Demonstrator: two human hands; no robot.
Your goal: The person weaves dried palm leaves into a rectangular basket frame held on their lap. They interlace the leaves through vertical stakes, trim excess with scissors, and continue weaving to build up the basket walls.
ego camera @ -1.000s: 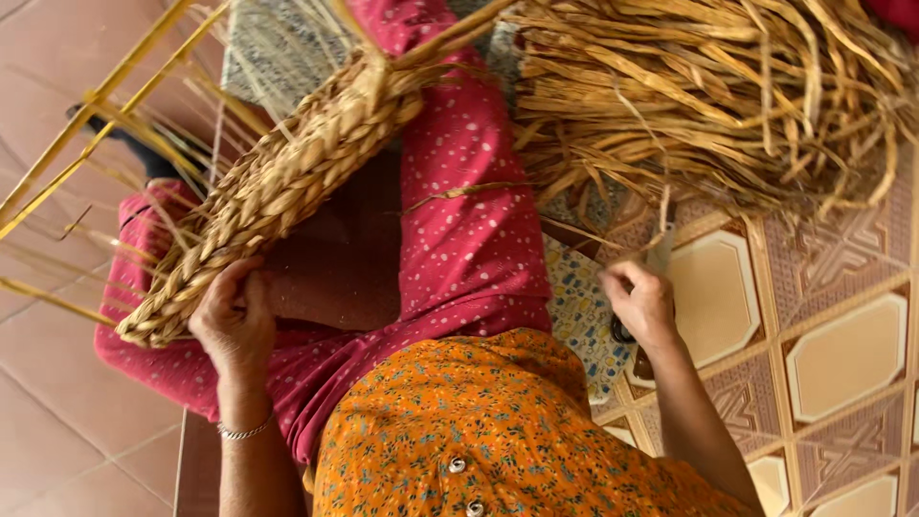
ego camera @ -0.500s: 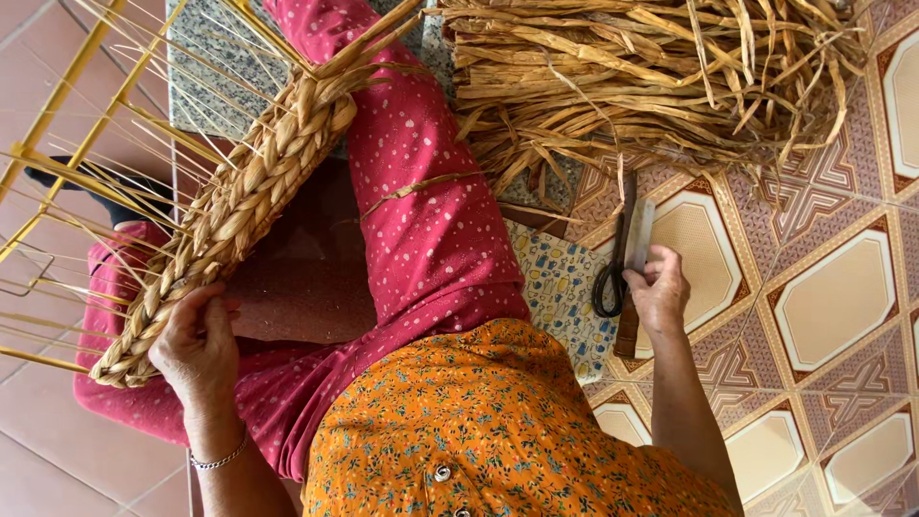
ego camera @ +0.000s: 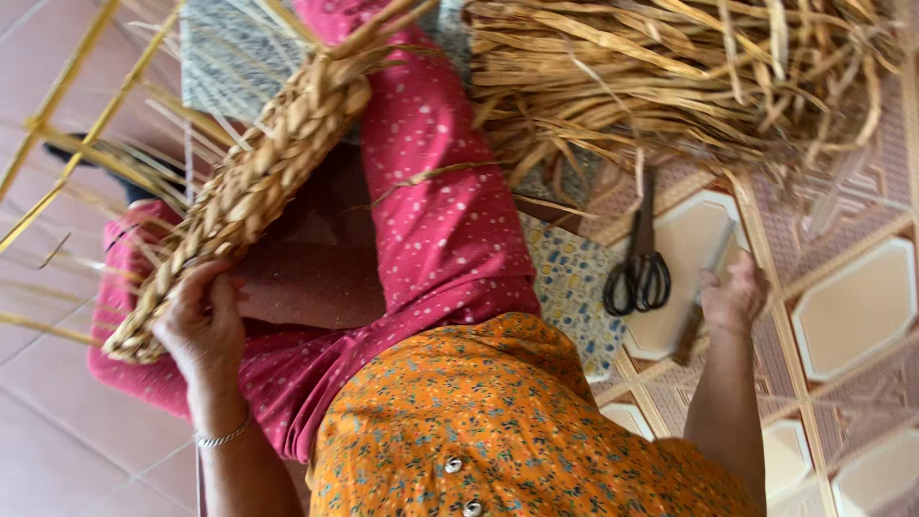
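Observation:
My left hand (ego camera: 203, 325) grips the lower end of a thick braided straw rim (ego camera: 258, 182) of a half-woven basket that leans across my lap, with loose yellow stakes (ego camera: 67, 86) sticking out to the left. My right hand (ego camera: 732, 295) rests on the tiled floor, its fingers curled over a slim knife with a wooden handle (ego camera: 685, 343). Black-handled scissors (ego camera: 639, 273) lie on the tile just left of that hand, untouched. I wear red dotted trousers (ego camera: 440, 220) and an orange flowered shirt (ego camera: 498, 421).
A big heap of dried straw strips (ego camera: 689, 77) lies on the floor at the top right. A patterned cloth (ego camera: 570, 278) sits under my leg. The patterned floor tiles (ego camera: 852, 297) stretch to the right, plain pinkish tiles (ego camera: 57, 440) to the left.
My right hand has left the scissors on the tile and moved right onto the knife. My left hand stays on the braided rim, and the view has shifted closer.

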